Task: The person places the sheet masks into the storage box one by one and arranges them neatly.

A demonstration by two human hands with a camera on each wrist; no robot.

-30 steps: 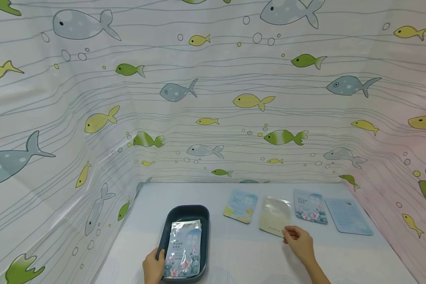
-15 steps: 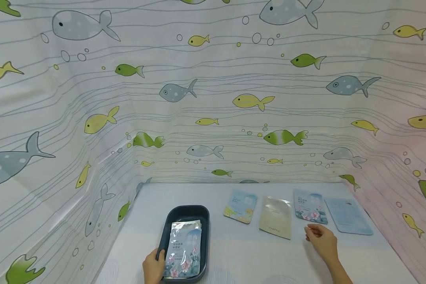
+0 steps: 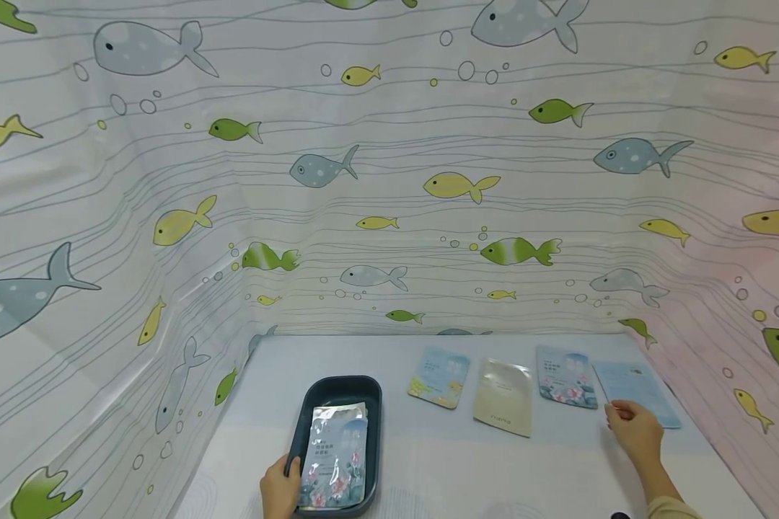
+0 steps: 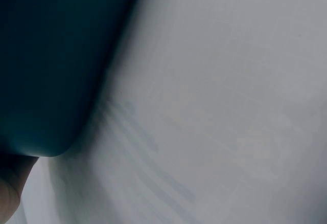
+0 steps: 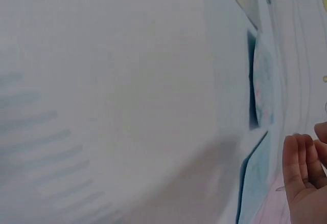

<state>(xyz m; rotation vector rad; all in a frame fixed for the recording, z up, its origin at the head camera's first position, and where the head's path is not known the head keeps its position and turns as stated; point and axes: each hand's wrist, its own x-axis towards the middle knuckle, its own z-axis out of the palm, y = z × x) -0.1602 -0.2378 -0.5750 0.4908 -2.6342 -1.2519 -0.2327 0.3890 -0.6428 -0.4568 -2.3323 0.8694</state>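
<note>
My left hand (image 3: 280,488) grips the left rim of a dark blue-grey plastic tray (image 3: 373,432). Inside the tray lies a shiny sheet mask packet (image 3: 335,461) with a flower print, its silvery top edge showing another packet beneath. In the left wrist view the tray's dark side (image 4: 56,70) fills the upper left, with part of the hand (image 4: 10,188) below. At the far right, my right hand (image 3: 637,432) hovers by the light blue packet (image 3: 636,386), its fingers loosely bent and holding nothing visible. The right wrist view shows that hand (image 5: 309,183) beside the packet's edge (image 5: 255,173).
Left of the light blue packet, a flower-print packet (image 3: 566,378), a beige-gold packet (image 3: 503,396) and a blue-yellow packet (image 3: 438,377) form a row on the white table (image 3: 441,468). A fish-patterned curtain (image 3: 389,202) encloses the back and sides.
My right hand has moved rightward, from the corner of the beige-gold packet, past the flower-print one, to the light blue packet. The left hand and tray have stayed put.
</note>
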